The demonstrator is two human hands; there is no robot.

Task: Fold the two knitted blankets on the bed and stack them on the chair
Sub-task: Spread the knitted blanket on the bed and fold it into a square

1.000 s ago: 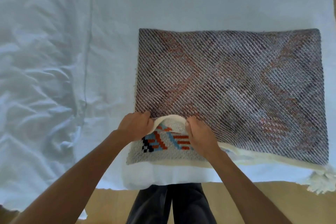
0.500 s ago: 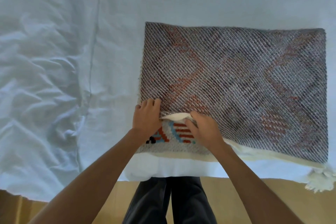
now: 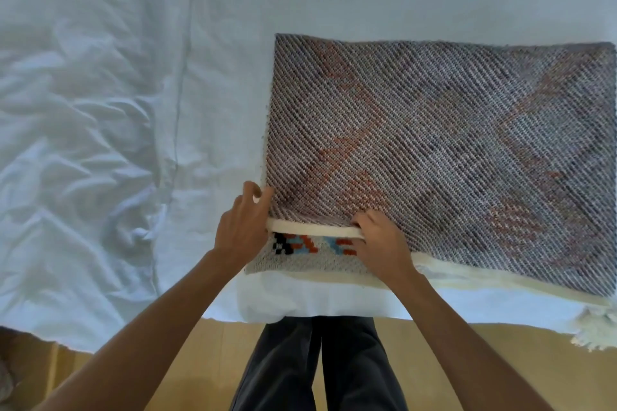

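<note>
A knitted blanket (image 3: pixel 434 143) lies folded on the bed at the right, its grey-and-rust reverse side up. Along its near edge the top layer is lifted, showing a cream border and a patterned face (image 3: pixel 300 250) with black, orange and blue blocks. My left hand (image 3: pixel 243 227) pinches the top layer at its near left corner. My right hand (image 3: pixel 377 240) grips the same cream edge a little to the right, fingers curled over it. White tassels (image 3: pixel 594 330) hang off the bed at the far right. Only one blanket is in view.
The bed (image 3: pixel 133 110) is covered by a pale blue sheet, wrinkled on the left with a long seam running down it. Its near edge meets a tan wooden floor (image 3: pixel 207 360). My dark trouser legs (image 3: pixel 317 367) stand against the bed.
My left hand has slid left to the blanket's corner. The raised flap between my hands has flattened and stretched out. The view has shifted, so the blanket sits further right.
</note>
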